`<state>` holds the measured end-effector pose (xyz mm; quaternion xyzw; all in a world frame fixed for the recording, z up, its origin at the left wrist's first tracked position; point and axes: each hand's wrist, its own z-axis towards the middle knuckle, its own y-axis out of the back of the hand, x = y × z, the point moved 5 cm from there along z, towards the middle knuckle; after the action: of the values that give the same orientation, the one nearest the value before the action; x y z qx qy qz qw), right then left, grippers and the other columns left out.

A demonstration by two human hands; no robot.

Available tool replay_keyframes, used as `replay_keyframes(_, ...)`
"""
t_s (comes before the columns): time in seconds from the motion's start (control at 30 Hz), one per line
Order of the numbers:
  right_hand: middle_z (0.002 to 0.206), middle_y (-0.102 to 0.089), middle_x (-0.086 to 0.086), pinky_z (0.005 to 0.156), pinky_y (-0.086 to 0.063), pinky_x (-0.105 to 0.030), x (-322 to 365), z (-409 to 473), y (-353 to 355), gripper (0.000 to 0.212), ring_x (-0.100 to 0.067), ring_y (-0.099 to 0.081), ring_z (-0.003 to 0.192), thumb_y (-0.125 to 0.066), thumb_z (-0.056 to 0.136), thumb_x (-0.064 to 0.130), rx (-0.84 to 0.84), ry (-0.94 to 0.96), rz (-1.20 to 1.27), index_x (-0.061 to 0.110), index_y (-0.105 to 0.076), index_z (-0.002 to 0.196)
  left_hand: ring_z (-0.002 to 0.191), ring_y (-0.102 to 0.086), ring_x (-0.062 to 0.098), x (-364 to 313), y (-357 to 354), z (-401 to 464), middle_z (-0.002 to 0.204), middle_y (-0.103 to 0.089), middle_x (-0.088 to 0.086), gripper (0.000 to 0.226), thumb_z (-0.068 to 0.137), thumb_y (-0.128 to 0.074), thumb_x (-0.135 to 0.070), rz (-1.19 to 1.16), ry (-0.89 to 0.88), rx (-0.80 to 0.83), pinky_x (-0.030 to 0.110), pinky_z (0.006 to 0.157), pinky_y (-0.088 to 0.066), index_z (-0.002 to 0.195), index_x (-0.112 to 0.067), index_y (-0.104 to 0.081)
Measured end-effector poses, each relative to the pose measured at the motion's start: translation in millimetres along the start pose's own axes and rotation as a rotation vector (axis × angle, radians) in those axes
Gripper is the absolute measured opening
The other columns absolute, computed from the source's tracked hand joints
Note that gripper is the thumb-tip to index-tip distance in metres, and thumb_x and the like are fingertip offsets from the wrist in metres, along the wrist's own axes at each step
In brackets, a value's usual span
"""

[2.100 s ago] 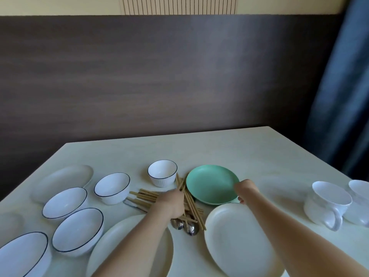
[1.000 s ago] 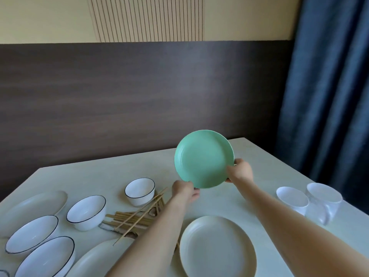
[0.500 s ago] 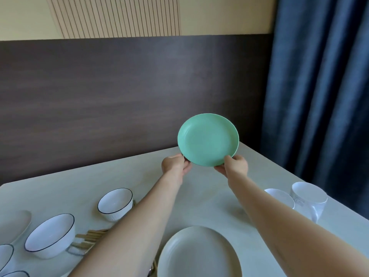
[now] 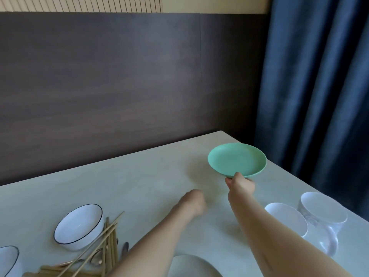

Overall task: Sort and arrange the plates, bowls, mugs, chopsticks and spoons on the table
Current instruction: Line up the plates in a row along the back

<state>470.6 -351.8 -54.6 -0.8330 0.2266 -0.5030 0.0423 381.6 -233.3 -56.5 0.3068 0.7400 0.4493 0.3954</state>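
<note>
Green plate (image 4: 237, 159) pinched at near rim by right hand (image 4: 240, 183), over table's (image 4: 139, 176) far right corner. Left hand (image 4: 192, 202) empty, seemingly loosely curled. Mugs (image 4: 303, 218) right; bowl (image 4: 78, 226), chopsticks (image 4: 107, 248) left.

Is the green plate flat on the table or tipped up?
Tipped a little. The right hand pinches the near rim of the green plate, which slants near the table's far corner; whether it touches the table is unclear.
</note>
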Motion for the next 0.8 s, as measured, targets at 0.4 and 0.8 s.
replay_keyframes(0.4, 0.118, -0.061, -0.014, 0.094, -0.049, -0.043, -30.3, 51.6, -12.5, 0.036, -0.036, -0.064, 0.104, -0.048, 0.088, 0.011, -0.119, -0.024, 0.011, 0.003, -0.050, 0.122, 0.118, -0.056, 0.033, 14.0, -16.6, 16.1, 0.126, -0.060, 0.014, 0.034, 0.091, -0.044, -0.014, 0.407, -0.119, -0.034, 0.037, 0.098, -0.046, 0.119, -0.004, -0.061)
replay_keyframes(0.8, 0.100, -0.050, -0.007, 0.076, -0.044, -0.031, -18.0, 62.9, -29.8, 0.045, -0.028, -0.053, 0.086, -0.048, 0.082, 0.018, -0.015, -0.074, -0.197, 0.006, -0.050, 0.125, 0.118, -0.057, 0.033, 16.9, -15.9, 19.4, 0.125, -0.061, 0.014, 0.035, 0.088, -0.043, -0.010, 0.348, -0.106, -0.025, 0.035, 0.095, -0.047, 0.118, -0.005, -0.061)
